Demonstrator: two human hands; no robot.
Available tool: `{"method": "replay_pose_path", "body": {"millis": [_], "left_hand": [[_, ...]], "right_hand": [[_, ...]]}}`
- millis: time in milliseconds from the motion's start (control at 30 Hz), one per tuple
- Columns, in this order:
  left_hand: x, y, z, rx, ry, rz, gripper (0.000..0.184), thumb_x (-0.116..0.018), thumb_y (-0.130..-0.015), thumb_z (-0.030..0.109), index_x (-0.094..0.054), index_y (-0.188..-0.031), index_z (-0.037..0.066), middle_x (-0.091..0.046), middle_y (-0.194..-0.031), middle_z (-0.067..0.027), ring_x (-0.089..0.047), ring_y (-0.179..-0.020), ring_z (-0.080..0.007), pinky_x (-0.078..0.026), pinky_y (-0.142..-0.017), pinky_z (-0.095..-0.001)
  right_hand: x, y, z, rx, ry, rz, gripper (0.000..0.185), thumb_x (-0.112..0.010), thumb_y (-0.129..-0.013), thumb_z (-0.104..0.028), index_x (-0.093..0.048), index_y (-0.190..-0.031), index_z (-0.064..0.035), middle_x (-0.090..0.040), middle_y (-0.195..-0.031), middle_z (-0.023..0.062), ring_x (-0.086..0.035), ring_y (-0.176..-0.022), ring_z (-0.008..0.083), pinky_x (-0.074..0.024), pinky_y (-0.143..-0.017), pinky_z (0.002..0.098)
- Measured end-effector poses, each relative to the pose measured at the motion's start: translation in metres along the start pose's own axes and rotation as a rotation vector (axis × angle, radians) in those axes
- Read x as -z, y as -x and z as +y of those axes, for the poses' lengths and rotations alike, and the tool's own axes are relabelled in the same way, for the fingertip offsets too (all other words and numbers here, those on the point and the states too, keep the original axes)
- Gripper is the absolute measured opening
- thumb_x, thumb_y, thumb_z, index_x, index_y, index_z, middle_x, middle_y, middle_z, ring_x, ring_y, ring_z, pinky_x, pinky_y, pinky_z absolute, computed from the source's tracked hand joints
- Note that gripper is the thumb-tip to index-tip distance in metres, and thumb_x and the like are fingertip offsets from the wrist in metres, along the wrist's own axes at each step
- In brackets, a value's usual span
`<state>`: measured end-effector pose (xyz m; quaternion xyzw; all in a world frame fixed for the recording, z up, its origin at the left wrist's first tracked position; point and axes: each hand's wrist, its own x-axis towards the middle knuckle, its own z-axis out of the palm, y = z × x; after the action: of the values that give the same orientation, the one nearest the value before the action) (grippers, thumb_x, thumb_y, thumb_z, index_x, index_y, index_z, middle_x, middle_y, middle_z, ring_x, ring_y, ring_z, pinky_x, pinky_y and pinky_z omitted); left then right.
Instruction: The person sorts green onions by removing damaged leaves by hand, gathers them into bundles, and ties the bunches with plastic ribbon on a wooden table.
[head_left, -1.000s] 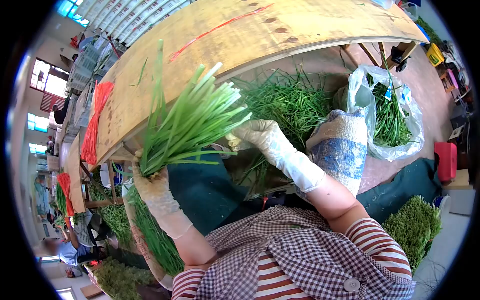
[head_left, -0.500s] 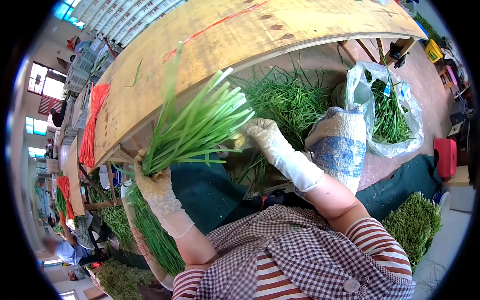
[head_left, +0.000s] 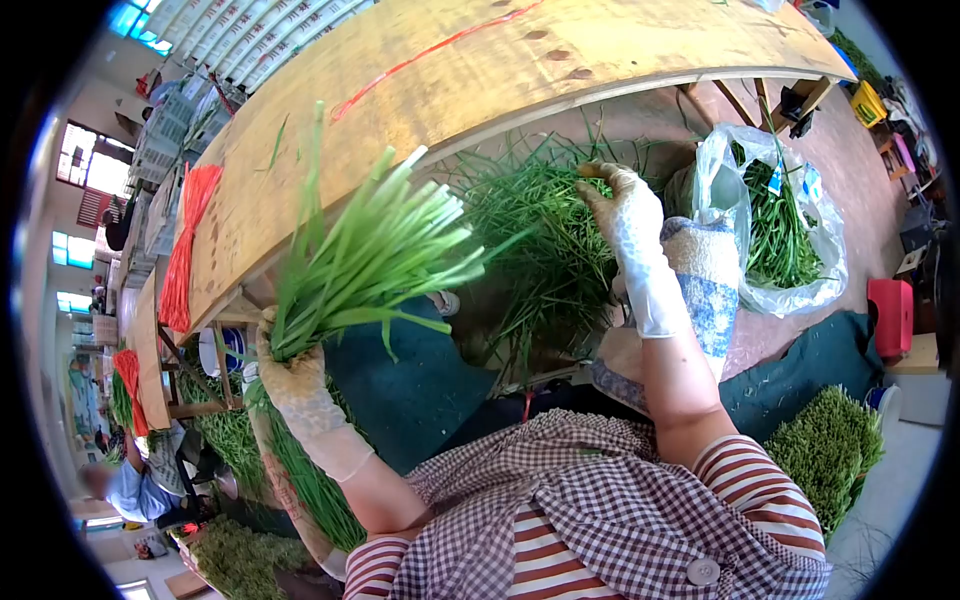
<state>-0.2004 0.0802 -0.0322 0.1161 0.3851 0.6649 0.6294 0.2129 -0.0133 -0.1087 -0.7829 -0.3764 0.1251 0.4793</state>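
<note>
My left hand (head_left: pixel 291 372), in a stained pale glove, is closed around the lower part of a bunch of garlic chives (head_left: pixel 385 255). The white stem ends fan out toward the upper right, beside the table edge. My right hand (head_left: pixel 625 200), gloved too, hangs over a heap of loose green leaves (head_left: pixel 550 215) on the floor. Its thumb and fingers are apart, and I see nothing between them. A blue-and-white cloth-covered form (head_left: pixel 705 280) lies just below that hand. More long chives (head_left: pixel 300 455) lie in a sack under my left forearm.
A wooden table (head_left: pixel 450 75) runs across the front, with red ties (head_left: pixel 190 245) hanging at its left end. On the right stand a clear plastic bag (head_left: pixel 725 170) of greens, a red container (head_left: pixel 890 315) and a bundle of greens (head_left: pixel 830 455). Another person (head_left: pixel 140 490) is at far left.
My right hand has moved away from the stem ends, up and to the right over the leaf heap, and its fingers have opened. My left hand has shifted slightly left with the chives.
</note>
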Motion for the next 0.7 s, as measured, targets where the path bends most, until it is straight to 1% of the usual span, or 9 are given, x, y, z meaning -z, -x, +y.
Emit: {"method": "replay_pose_path", "body": {"millis": [100,200,233,300,400,500,567,633,700], "left_hand": [[0.0,-0.001,-0.011,0.115,0.08,-0.072,0.02,-0.049,-0.094,0.017,-0.065,-0.097,0.005,-0.07,-0.096,-0.0077,-0.067,-0.09,-0.0231,-0.057,-0.081,-0.045],[-0.005,0.008,-0.025,0.173,0.113,-0.183,0.019,-0.049,-0.094,0.016,-0.064,-0.095,0.005,-0.07,-0.093,-0.007,-0.067,-0.089,-0.022,-0.056,-0.081,-0.0447],[-0.008,0.01,-0.028,0.198,0.139,-0.219,0.019,-0.048,-0.094,0.016,-0.064,-0.094,0.005,-0.07,-0.093,-0.007,-0.067,-0.089,-0.022,-0.056,-0.082,-0.0449],[-0.015,0.012,-0.034,0.193,0.149,-0.137,0.019,-0.047,-0.094,0.016,-0.062,-0.089,0.005,-0.069,-0.092,-0.0064,-0.066,-0.09,-0.0222,-0.055,-0.083,-0.0458],[-0.017,0.013,-0.035,0.182,0.141,-0.1,0.02,-0.047,-0.094,0.016,-0.061,-0.086,0.006,-0.068,-0.091,-0.0063,-0.065,-0.091,-0.0227,-0.055,-0.082,-0.0464],[-0.014,0.011,-0.034,0.175,0.142,-0.127,0.019,-0.047,-0.094,0.016,-0.061,-0.085,0.007,-0.068,-0.092,-0.0067,-0.065,-0.091,-0.0235,-0.054,-0.083,-0.0471],[-0.012,0.012,-0.03,0.162,0.147,-0.201,0.019,-0.047,-0.094,0.016,-0.061,-0.086,0.007,-0.069,-0.092,-0.0073,-0.065,-0.092,-0.0241,-0.053,-0.084,-0.0473],[-0.008,0.003,-0.021,0.15,0.222,-0.133,0.018,-0.048,-0.093,0.015,-0.062,-0.086,0.007,-0.069,-0.092,-0.0079,-0.066,-0.092,-0.0241,-0.053,-0.085,-0.0473],[-0.002,0.0,-0.015,0.129,0.265,-0.095,0.017,-0.048,-0.093,0.015,-0.062,-0.086,0.007,-0.069,-0.093,-0.0083,-0.066,-0.092,-0.0239,-0.052,-0.087,-0.0473]], "right_hand": [[-0.003,0.024,-0.038,-0.128,-0.646,-0.472,0.028,-0.077,-0.078,-0.021,-0.071,-0.098,-0.0025,-0.072,-0.093,0.0066,-0.065,-0.079,0.0131,-0.0518,-0.076,0.0269],[-0.015,0.044,-0.057,-0.151,-0.718,-0.687,0.029,-0.079,-0.076,-0.015,-0.071,-0.099,0.0,-0.071,-0.094,0.0063,-0.063,-0.085,0.0113,-0.0506,-0.08,0.0263],[-0.025,0.047,-0.052,-0.126,-0.722,-0.653,0.029,-0.079,-0.075,-0.014,-0.071,-0.1,-0.0019,-0.071,-0.095,0.0075,-0.064,-0.088,0.012,-0.0507,-0.08,0.0272],[-0.028,0.048,-0.051,0.273,-0.61,-0.564,0.026,-0.076,-0.077,-0.014,-0.071,-0.101,-0.0046,-0.07,-0.094,0.0098,-0.066,-0.086,0.0173,-0.0513,-0.077,0.0298],[-0.028,0.05,-0.05,0.413,-0.487,-0.542,0.023,-0.072,-0.08,-0.016,-0.07,-0.101,-0.0057,-0.068,-0.094,0.0116,-0.066,-0.085,0.0245,-0.0515,-0.076,0.032],[-0.028,0.051,-0.047,0.318,-0.522,-0.55,0.021,-0.068,-0.083,-0.02,-0.069,-0.099,-0.006,-0.067,-0.093,0.0121,-0.065,-0.084,0.0275,-0.0518,-0.075,0.0338],[-0.017,0.039,-0.042,0.54,-0.284,-0.418,0.019,-0.067,-0.084,-0.021,-0.067,-0.096,-0.006,-0.066,-0.091,0.012,-0.065,-0.082,0.028,-0.0522,-0.074,0.0346],[0.003,0.029,-0.039,0.446,-0.078,-0.311,0.013,-0.066,-0.084,-0.02,-0.069,-0.092,-0.0107,-0.067,-0.09,0.0108,-0.065,-0.079,0.03,-0.053,-0.069,0.0363],[0.003,0.004,-0.007,0.292,0.265,0.067,0.012,-0.061,-0.083,-0.022,-0.071,-0.086,-0.0153,-0.067,-0.08,0.0101,-0.066,-0.077,0.0307,-0.0528,-0.066,0.0378]]}}
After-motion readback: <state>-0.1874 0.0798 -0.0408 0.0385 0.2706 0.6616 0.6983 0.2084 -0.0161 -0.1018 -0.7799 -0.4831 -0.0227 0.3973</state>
